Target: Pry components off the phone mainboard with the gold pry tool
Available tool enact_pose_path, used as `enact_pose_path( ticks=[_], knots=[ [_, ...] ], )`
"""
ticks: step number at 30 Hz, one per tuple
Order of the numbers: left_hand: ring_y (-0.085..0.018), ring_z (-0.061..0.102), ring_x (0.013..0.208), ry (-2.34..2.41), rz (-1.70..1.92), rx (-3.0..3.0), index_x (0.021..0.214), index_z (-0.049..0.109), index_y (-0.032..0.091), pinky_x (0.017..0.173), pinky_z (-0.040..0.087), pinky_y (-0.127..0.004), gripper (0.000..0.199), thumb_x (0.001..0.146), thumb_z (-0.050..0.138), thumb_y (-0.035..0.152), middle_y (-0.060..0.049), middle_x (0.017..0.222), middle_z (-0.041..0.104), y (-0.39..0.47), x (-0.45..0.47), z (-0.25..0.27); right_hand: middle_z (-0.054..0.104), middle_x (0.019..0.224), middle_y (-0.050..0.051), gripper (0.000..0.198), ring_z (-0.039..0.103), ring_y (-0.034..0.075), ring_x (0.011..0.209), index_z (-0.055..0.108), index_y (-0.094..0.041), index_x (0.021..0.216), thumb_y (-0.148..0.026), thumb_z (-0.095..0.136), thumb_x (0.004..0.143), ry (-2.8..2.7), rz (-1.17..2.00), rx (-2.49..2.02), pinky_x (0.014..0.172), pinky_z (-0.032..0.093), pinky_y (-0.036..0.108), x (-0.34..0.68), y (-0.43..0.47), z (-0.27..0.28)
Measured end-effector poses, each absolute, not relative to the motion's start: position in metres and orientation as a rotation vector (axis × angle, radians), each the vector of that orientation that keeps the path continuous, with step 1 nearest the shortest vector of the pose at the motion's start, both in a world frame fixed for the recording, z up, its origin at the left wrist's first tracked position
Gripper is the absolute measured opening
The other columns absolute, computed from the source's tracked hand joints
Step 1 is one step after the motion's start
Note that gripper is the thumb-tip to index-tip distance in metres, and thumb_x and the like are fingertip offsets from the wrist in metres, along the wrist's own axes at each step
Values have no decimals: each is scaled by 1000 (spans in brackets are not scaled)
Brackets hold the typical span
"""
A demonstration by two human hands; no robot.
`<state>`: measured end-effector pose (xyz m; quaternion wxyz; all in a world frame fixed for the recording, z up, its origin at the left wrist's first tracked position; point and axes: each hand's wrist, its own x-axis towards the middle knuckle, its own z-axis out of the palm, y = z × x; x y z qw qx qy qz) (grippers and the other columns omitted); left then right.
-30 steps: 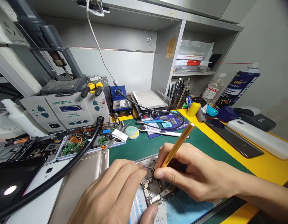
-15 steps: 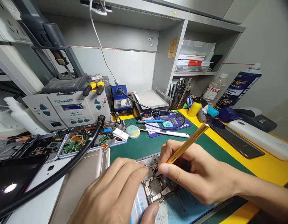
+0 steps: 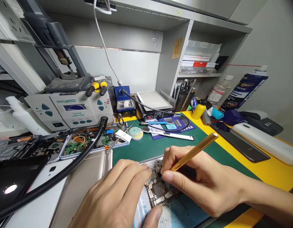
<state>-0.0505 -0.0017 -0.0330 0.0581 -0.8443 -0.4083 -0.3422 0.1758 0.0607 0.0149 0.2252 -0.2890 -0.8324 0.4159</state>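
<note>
At the near edge of the tabletop [image 3: 267,171], the left hand [image 3: 118,196] lies palm down, fingers and thumb pressed against the left side and near edge of a bare circuit board [image 3: 159,191], bracing it; the grip is closed on the board's edge rather than spread. The board rests on a blue mat [image 3: 184,213] that overlaps the green work mat [image 3: 148,147]. Just right of the board, the right hand [image 3: 203,182] pinches a gold-coloured tool [image 3: 195,151] between thumb and fingers in a pen-style grip; the shaft tilts up and to the right, and its working tip is hidden behind the fingers at the board's upper end. Left of the hands, a champagne-coloured phone back cover [image 3: 82,186] lies flat, crossed by a black hose [image 3: 65,171]. Beyond it, a tray of disassembled phone parts [image 3: 94,142] sits in front of a grey rework station [image 3: 72,109]. Toward the middle of the tabletop lie a round solder-wick spool [image 3: 137,132] and a white-handled tool [image 3: 175,136]. Farther back stand a blue soldering station [image 3: 122,99] and a heating plate [image 3: 152,103]. At the far right edge are a mesh tool holder [image 3: 184,99], a clear bottle [image 3: 219,90] and a dark spray can [image 3: 243,91], tilted.
</note>
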Motion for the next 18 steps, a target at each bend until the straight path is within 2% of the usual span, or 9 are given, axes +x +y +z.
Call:
enact_pose_path(
  ticks=[10, 14, 18],
  knots=[
    [-23, 60, 100, -1239, -1041, -2553, 122, 56, 20, 84, 56, -38, 37, 85, 63, 26, -5, 109, 65, -1, -50, -34, 54, 75, 2, 15, 49, 16, 66, 53, -20, 86, -29, 59, 96, -2301, 1123, -810, 62, 47, 26, 174, 60, 16],
    [-22, 60, 102, -1237, -1047, -2555, 122, 56, 20, 85, 55, -36, 38, 85, 63, 26, -4, 110, 65, 0, -50, -35, 54, 75, 2, 14, 49, 15, 66, 53, -19, 85, -25, 65, 92, -2326, 1082, -792, 63, 48, 26, 175, 60, 14],
    [-21, 60, 105, -1235, -1024, -2533, 123, 55, 20, 87, 54, -33, 39, 86, 63, 27, -3, 112, 65, 1, -50, -35, 55, 74, 1, 15, 49, 15, 65, 53, -19, 84, -26, 62, 93, -2321, 1063, -779, 62, 47, 25, 175, 60, 15]
  ],
)
